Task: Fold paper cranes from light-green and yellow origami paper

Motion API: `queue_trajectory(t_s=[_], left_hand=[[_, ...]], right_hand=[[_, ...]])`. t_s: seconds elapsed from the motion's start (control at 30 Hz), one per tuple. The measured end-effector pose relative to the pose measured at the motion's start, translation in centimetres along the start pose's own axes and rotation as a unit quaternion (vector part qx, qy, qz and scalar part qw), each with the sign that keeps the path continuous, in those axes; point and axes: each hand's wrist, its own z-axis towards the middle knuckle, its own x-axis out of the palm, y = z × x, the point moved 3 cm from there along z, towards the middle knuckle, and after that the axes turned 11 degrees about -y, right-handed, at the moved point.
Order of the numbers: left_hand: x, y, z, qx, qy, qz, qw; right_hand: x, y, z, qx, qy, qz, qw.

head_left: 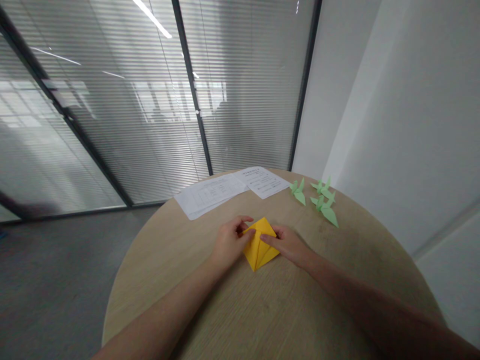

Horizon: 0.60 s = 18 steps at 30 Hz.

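A yellow folded origami paper, roughly diamond-shaped with a crease down its middle, is held between my two hands over the round table. My left hand grips its left side, with the thumb lying on the top face. On the right side, my right hand pinches the paper, thumb on top and the other fingers behind it. Both thumb tips lie close together near the middle crease. The paper's lower point faces toward me. Fingers under the paper are partly hidden.
Several light green paper cranes stand on the table's far right. Printed sheets lie along the far edge of the wooden table. Beyond it rises a glass partition with blinds, and a white wall is on the right.
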Motion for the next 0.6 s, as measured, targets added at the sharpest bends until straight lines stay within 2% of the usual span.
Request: queue_trajectory(t_s=[0.17,0.27,0.33,0.4,0.5,0.6], left_hand=[[0.0,-0.4,-0.3,0.027,-0.004,0.008,1.000],[0.3,0.2,0.0,-0.018,-0.004,-0.037,0.999],[0.7,1.1,0.2,-0.089,0.024,-0.097,0.991],[1.2,1.7,0.2,-0.150,0.076,-0.152,0.974],[1.8,2.0,-0.2,-0.169,0.147,-0.171,0.960],[2.0,1.8,-0.6,-0.178,0.176,-0.132,0.959]], right_hand=[[-0.1,-0.2,0.1,-0.005,-0.024,-0.013,1.000],[-0.2,-0.5,0.4,0.000,-0.037,0.027,0.999],[-0.4,-0.6,0.7,0.001,-0.049,0.067,0.997],[-0.5,-0.7,0.9,0.000,-0.065,0.094,0.993],[-0.6,-0.7,1.0,-0.001,-0.088,0.106,0.990],[-0.6,-0.6,0.9,0.000,-0.096,0.109,0.989]])
